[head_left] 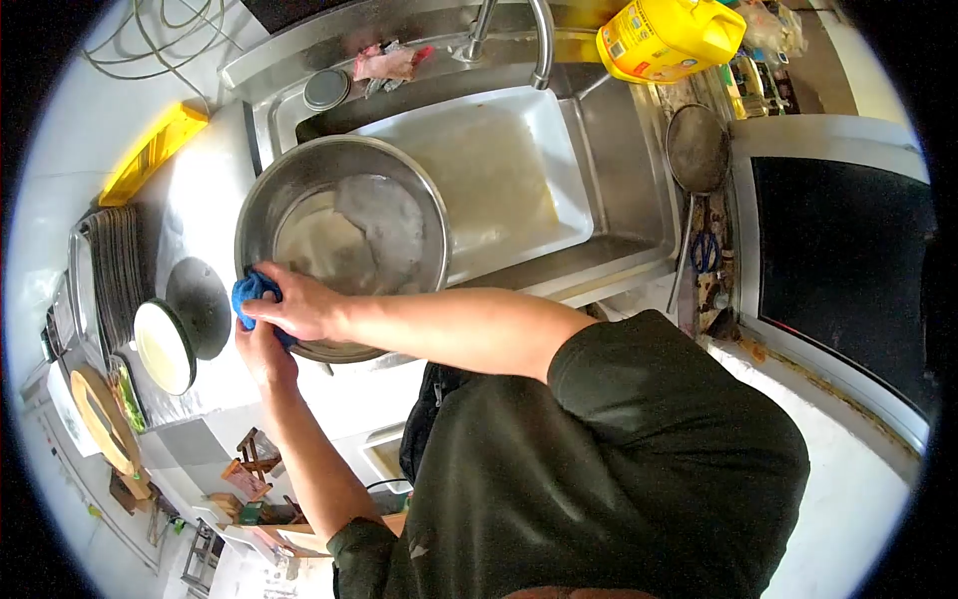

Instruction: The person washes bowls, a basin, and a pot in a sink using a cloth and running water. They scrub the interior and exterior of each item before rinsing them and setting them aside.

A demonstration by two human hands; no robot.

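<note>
A blue cloth [256, 291] is bunched between my two hands at the near left rim of a large round metal basin [412, 185]. My right hand [299, 304] reaches across from the right, its fingers closed on the cloth. From below, my left hand [264, 351] grips the cloth's lower side with its thumb and fingers. Inside the basin lies some shallow water with a greyish patch of foam. The basin rests partly over the left side of the sink [624, 170] and overlaps a white rectangular tub [567, 190] holding cloudy liquid.
A curved faucet [544, 45] stands behind the tub. Right of it is a yellow jug [669, 40]; a long-handled strainer [698, 150] lies along the sink's right edge. On the left counter are a pale round lid [163, 346] and a stack of dark trays [112, 265].
</note>
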